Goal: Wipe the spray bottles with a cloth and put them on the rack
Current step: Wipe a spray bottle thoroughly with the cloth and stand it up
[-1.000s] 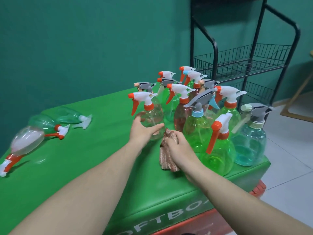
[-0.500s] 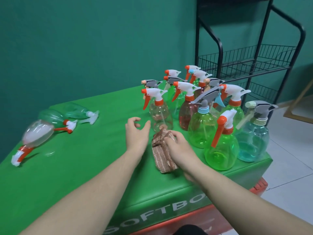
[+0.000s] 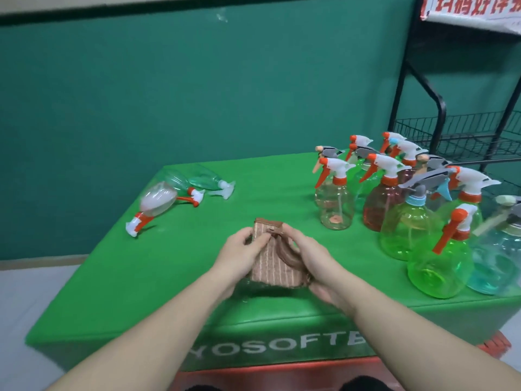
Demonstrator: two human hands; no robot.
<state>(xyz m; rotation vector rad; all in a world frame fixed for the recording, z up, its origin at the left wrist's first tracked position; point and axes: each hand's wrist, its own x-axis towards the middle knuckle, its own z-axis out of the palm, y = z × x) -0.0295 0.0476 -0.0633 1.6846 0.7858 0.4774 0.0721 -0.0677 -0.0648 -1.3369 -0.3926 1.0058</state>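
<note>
- Both hands gripped a folded brown striped cloth (image 3: 273, 263) above the front middle of a green padded table (image 3: 118, 283): the left hand (image 3: 239, 255) pinched its left edge with curled fingers, thumb on the fabric, while the right hand (image 3: 313, 263) curled round its right side, where a darker fold bunched.
- The cloth's stripes and long axis ran away from the person, its top edge toward the wall (image 3: 197, 94).
- To the right stood a cluster of upright spray bottles, at least eleven by their trigger heads, though those at the back overlapped and could not be counted surely. Most nozzles pointed left.
- Nearest the hands was a clear bottle (image 3: 337, 206) with an orange-and-white trigger; a reddish bottle (image 3: 379, 207) stood just beside it, then a green bottle with a grey trigger (image 3: 408, 230), a green bottle with an orange trigger (image 3: 439, 269) at the front edge, and a blurred teal bottle (image 3: 496, 263) at the frame's right edge.
- Three more bottles lay on their sides at the far left corner: a clear one (image 3: 158, 204) and two greenish ones (image 3: 203, 180), their trigger heads toward the person or the right.
- Bare green surface lay open between the fallen bottles and the cluster.
- A black wire rack (image 3: 439, 136) stood behind the table's right end.
</note>
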